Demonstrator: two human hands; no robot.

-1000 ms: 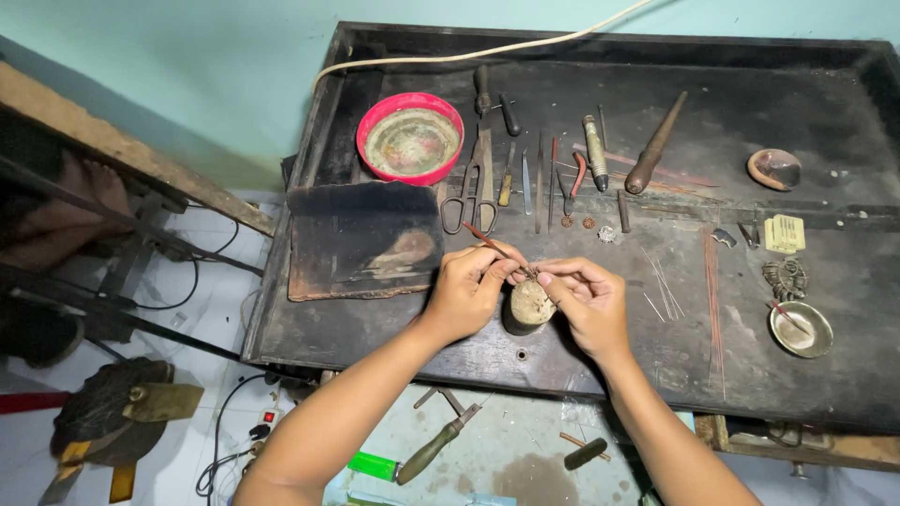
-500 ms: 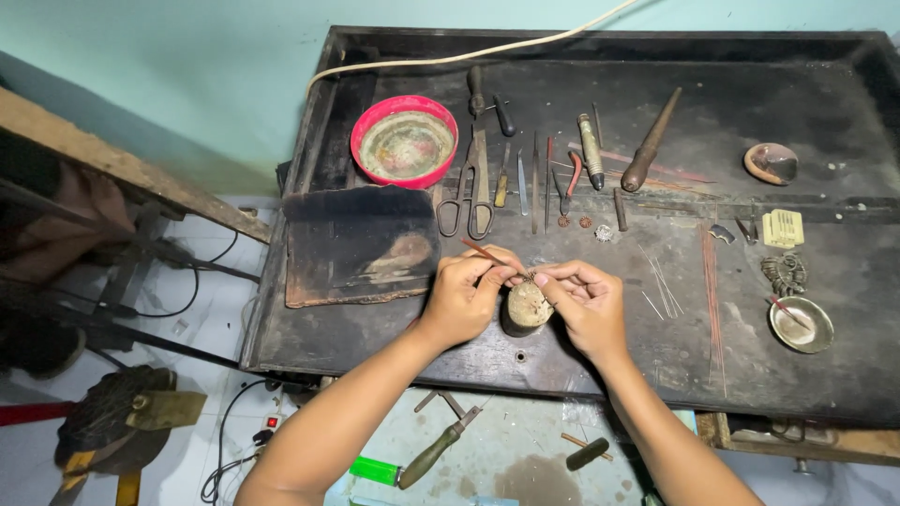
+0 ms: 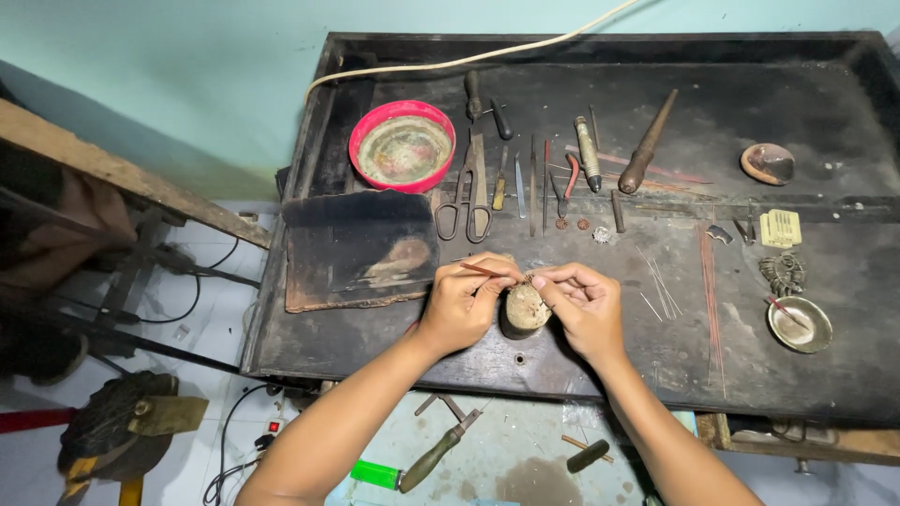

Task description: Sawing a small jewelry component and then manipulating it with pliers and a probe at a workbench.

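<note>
1. While your left hand [image 3: 461, 305] pinches a thin reddish stick [image 3: 481, 270] and your right hand [image 3: 583, 309] pinches a small pale piece at the top of the round wooden block [image 3: 523, 309], both grips are closed, each on its own thing; the block stands on the bench [image 3: 600, 365] between your hands, near the front edge.
2. That small piece is too tiny to make out clearly. If your right fingers loosen, it would likely drop onto the dark surface and be hard to find.
3. Pressing the stick sideways could tip or shift the block, since nothing visible fixes it down.
4. A hole shows in the bench just in front of the block; a dropped piece could roll into it.
5. Loose thin wires [image 3: 656, 281] lie just to the right of your right hand, so a sweep of the wrist may scatter them.
6. The bench is a black, worn, rimmed tray top. Behind your hands lie scissors [image 3: 466, 201], files, an awl with a wooden handle [image 3: 647, 145], a red bowl [image 3: 401, 145] and a scorched board [image 3: 361, 248]; a small metal dish [image 3: 799, 323] sits at the right.
7. Beyond it is a pale green wall; below, a tiled floor carries cables, a green lighter [image 3: 375, 474] and a screwdriver [image 3: 436, 456].
</note>
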